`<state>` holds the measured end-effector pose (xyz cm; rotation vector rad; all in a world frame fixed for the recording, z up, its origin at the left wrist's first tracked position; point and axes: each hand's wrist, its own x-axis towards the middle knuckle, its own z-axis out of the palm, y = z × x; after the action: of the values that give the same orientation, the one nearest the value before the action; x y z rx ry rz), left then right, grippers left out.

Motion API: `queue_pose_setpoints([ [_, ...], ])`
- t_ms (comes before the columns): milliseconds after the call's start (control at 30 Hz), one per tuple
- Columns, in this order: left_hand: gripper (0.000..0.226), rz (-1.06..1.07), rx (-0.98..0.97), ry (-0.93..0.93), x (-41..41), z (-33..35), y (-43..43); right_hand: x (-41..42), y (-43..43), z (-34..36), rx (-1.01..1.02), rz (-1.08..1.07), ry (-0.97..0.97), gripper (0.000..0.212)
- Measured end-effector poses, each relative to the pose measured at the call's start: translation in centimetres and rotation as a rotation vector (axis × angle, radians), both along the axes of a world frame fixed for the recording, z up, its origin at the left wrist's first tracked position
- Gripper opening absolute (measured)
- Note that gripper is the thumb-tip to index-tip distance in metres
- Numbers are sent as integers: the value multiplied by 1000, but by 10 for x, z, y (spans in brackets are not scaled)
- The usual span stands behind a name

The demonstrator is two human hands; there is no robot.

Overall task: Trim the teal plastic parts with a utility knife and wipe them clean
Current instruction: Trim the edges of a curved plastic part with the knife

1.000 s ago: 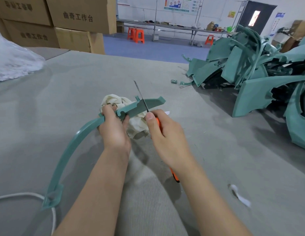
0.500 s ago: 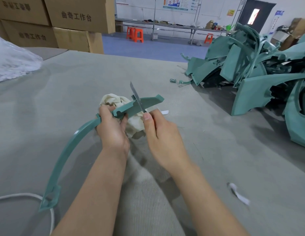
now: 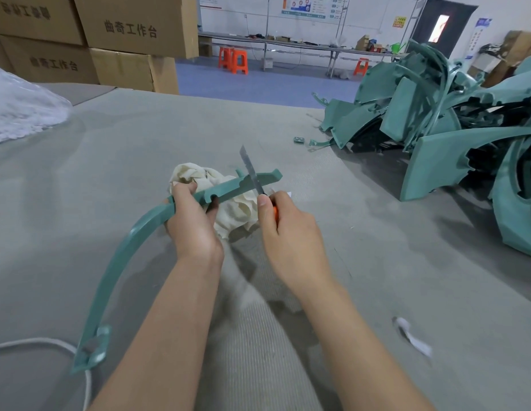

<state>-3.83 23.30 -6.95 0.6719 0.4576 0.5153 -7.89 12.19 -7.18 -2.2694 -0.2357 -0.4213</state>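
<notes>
Above the table's (image 3: 110, 161) near middle, your left hand (image 3: 193, 223) grips the curved teal part (image 3: 231, 188) beside its notched end, rag (image 3: 196, 175) bunched behind, while your right hand (image 3: 288, 232) is clenched round the utility knife (image 3: 251, 170), blade on the part's edge; it looks light but springy, so hold near the cut, and only the pile of teal parts (image 3: 430, 120) crowds the right edge.

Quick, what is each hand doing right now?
Left hand: closed, gripping the long curved teal plastic part, crumpled cream cloth beside its fingers.
Right hand: closed, gripping the orange-handled utility knife.
</notes>
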Motion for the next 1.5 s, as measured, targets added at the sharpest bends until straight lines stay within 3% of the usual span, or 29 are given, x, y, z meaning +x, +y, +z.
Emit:
queue_pose_setpoints([
  [300,7,21,41,11,0,0,0,4,-6,-3,-12,-56,21,35],
  [500,2,53,183,38,4,-4,1,14,-14,-9,-81,-134,82,36],
  [667,16,81,276,31,5,-6,-2,20,-19,-14,-112,-183,124,35],
  [900,15,104,357,19,2,-7,-4,23,-22,-16,-143,-214,159,35],
  [1033,8,107,298,18,5,-6,4,28,-36,-16,-172,-295,224,36],
  [1300,3,72,192,3,5,-4,4,30,-46,-13,70,-261,179,36],
  [1500,2,65,141,-21,5,-3,5,29,-45,-12,117,-222,176,30],
])
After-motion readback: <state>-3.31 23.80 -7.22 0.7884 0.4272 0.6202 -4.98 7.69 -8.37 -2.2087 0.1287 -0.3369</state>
